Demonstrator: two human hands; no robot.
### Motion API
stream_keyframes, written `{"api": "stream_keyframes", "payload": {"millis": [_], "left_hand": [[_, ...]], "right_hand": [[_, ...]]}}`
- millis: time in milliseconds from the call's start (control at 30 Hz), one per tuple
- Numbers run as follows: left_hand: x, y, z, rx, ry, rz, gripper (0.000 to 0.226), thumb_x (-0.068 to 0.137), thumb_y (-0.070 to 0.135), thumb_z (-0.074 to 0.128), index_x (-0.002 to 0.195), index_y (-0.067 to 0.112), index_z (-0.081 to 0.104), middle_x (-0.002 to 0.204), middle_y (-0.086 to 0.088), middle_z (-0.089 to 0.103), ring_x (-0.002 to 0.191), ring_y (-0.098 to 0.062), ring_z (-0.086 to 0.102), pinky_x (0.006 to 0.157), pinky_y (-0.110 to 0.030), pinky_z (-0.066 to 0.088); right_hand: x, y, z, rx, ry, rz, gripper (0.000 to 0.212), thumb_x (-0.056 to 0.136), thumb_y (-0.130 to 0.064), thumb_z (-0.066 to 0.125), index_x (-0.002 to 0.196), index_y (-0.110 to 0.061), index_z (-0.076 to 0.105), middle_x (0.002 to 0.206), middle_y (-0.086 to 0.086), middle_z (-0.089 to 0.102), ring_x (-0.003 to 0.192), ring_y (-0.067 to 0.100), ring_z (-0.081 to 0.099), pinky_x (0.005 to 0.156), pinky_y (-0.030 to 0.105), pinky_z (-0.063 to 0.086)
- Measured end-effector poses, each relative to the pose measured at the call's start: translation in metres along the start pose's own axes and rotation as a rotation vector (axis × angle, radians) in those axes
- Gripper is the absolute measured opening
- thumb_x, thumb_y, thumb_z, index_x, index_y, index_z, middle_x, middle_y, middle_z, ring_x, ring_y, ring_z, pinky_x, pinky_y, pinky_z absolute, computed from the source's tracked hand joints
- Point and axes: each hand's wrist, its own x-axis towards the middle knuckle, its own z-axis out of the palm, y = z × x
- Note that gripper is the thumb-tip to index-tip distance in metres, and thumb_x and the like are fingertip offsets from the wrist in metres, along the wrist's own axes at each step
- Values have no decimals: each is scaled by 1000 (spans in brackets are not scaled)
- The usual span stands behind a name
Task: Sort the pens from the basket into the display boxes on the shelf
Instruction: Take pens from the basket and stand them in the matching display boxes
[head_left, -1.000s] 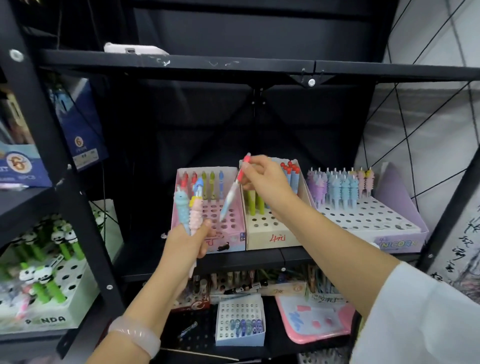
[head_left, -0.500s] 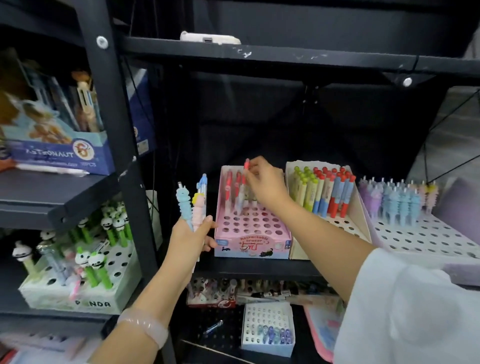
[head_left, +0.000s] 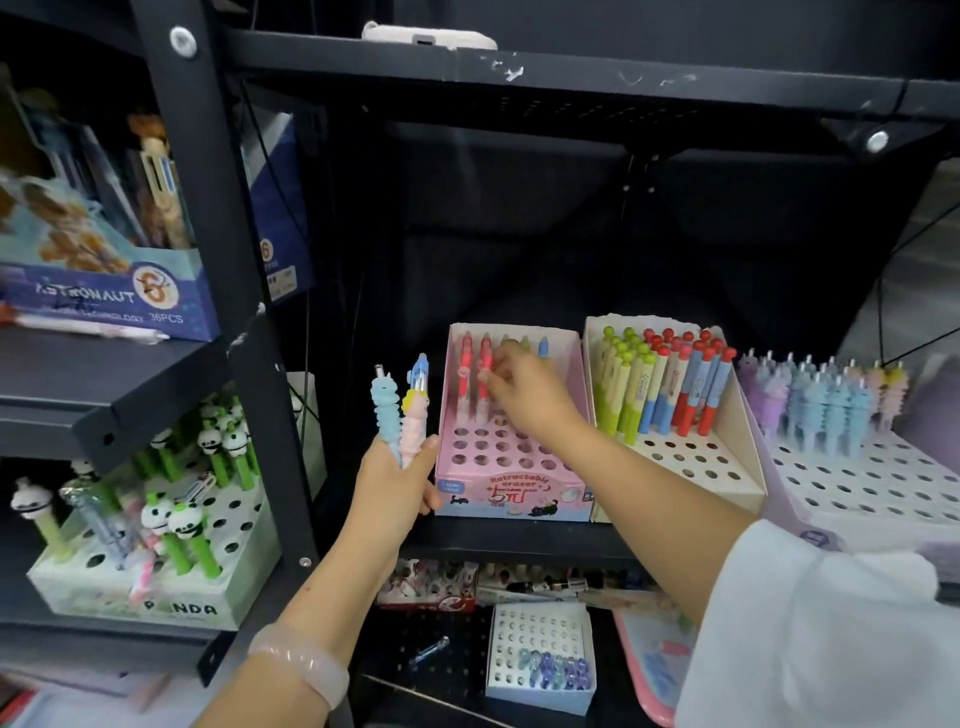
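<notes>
Landmark: pink display box (head_left: 511, 496), sitting on the black shelf (head_left: 519, 538), printed "Retractable eraser" on its front, holes in its top.

Right hand (head_left: 524, 395) is reaching over the pink display box, fingers curled and pinching around the second red pen (head_left: 484, 376) in the back row; that pen is standing upright in a hole beside another red pen (head_left: 464, 376). Green and blue pens are standing further along the same back row, partly hidden behind the hand.

Left hand (head_left: 397, 491) is hovering just left of the pink display box, gripping a bunch of pens upright: a light-blue ridged pen (head_left: 385, 410), a pink ridged pen (head_left: 413, 431) and a clear blue-topped pen (head_left: 418, 371). Thumb is touching the box's left front corner, or very near it; cannot tell which. A pale bracelet (head_left: 301, 662) is sitting on the left wrist.

Just right of the pink display box, a cream box (head_left: 691, 483) is holding green, blue and red pens at its back. Further right, a lavender box (head_left: 857, 493) is holding pastel ridged pens. Left of the pink display box, beyond the black post (head_left: 228, 260), a panda-pen box (head_left: 145, 597) is sitting lower. Below, a small white box (head_left: 540, 654) is holding a few bluish pieces.
</notes>
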Motion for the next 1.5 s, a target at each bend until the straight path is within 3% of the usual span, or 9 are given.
{"api": "stream_keyframes", "payload": {"millis": [167,300,400,533,767,1000,1167,1333,1500], "left_hand": [[-1,6,0,6,3,10,6,94,21,52,93,26,52,63,6,60,39,-6,47,41,-18,38],[-5,15,2,58,25,56,1,93,24,53,93,25,52,70,-2,58,41,-4,48,42,-16,40],[-8,22,5,77,11,124,7,92,21,55,93,28,53,64,1,55,41,-4,48,42,-14,39],[-13,29,23,146,-51,193,19,91,18,57,91,36,51,62,4,54,44,0,51,42,-12,40],[-23,34,56,131,-125,172,9,93,21,54,92,30,56,58,0,60,42,-7,51,44,-18,43],[-20,40,74,31,-79,90,21,93,23,55,74,14,59,58,-2,56,38,-6,40,39,-16,34],[-11,43,74,64,-106,140,11,92,21,55,88,32,56,64,9,56,42,4,44,42,-11,35],[4,42,64,33,-79,79,12,93,22,54,102,29,56,81,-6,61,41,0,39,41,-17,38],[21,38,61,29,-92,37,8,94,16,52,95,23,56,80,-5,63,40,-5,40,39,-15,37]], "right_hand": [[-2,-1,0,-7,-13,17,20,94,-25,52,103,-8,55,83,5,64,81,23,62,72,32,48],[-10,2,-4,-73,-125,45,21,94,-22,53,109,-8,56,94,6,63,86,21,60,74,30,47],[-22,-10,-15,204,36,54,24,93,-28,54,109,-12,59,92,-6,60,79,5,58,73,19,46],[-33,-36,-38,596,-122,115,25,91,-40,54,82,-17,60,71,-7,63,55,-3,60,51,10,46],[-45,-12,-74,765,-56,231,13,91,-13,57,88,-2,62,68,3,61,57,6,58,55,11,51],[-44,10,-90,921,-44,237,22,97,-17,48,104,0,60,86,6,66,74,11,64,72,18,55],[-31,4,-93,766,-12,187,25,92,-19,57,100,4,63,82,8,66,69,9,64,66,13,55],[5,1,-114,434,129,100,22,88,-12,62,105,-1,56,76,6,62,66,6,62,57,11,52],[28,12,-114,-159,41,74,17,88,-25,62,95,-15,51,90,7,64,83,21,61,74,35,52]]}}
